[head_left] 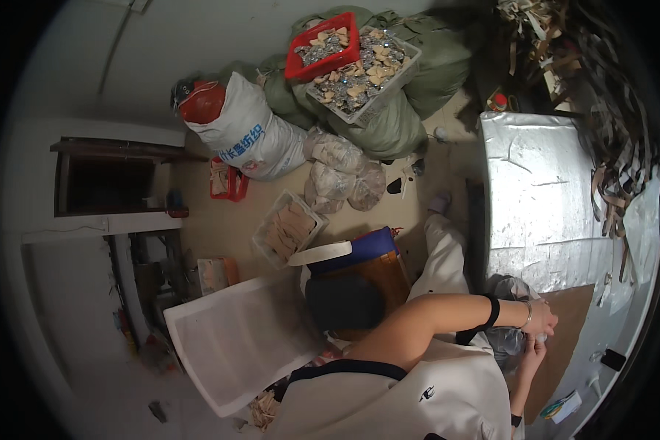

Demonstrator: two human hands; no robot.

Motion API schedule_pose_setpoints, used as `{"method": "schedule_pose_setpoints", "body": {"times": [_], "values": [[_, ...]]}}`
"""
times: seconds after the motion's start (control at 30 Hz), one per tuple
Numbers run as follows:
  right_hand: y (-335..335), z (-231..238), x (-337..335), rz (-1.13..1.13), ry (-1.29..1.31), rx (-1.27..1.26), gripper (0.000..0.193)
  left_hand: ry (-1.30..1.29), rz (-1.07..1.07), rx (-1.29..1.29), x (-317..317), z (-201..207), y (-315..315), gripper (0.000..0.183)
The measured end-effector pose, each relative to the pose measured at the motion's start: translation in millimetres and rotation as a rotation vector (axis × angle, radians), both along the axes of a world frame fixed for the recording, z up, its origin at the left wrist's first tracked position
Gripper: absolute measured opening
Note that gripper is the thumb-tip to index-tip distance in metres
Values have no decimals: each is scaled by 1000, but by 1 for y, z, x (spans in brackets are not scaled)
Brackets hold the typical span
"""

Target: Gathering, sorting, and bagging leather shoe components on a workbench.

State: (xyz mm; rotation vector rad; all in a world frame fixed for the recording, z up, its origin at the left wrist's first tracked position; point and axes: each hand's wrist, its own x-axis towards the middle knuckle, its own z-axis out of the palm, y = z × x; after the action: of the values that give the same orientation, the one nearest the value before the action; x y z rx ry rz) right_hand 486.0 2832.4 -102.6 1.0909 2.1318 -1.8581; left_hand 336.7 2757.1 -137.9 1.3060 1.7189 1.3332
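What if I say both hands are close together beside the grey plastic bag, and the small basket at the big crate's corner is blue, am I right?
Not quite: the small basket at the corner of the big crate is red, as the head view shows. The left hand and right hand are close together beside the grey plastic bag.

Silver-topped table with brown sheet, dark strips, small black object.

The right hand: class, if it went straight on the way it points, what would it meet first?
The right hand would probably meet the left hand first, just past the small whitish item between them; depth is unclear.
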Motion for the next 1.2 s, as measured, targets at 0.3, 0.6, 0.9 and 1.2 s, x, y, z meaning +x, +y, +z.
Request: {"method": "schedule_pose_setpoints", "body": {"times": [0.3,0.6,0.9,1.2], "values": [[-8,29,-5,-377,3,-488,20,-74,-2,101,4,14,-20,21],[-11,4,6,84,43,783,18,-105,-234,-368,29,-11,-2,31],[-26,18,14,53,-159,801,21,-159,-425,-402,9,-20,14,30],[-50,45,10,137,30,598,19,557,-180,-37,26,-42,1,22]]}}
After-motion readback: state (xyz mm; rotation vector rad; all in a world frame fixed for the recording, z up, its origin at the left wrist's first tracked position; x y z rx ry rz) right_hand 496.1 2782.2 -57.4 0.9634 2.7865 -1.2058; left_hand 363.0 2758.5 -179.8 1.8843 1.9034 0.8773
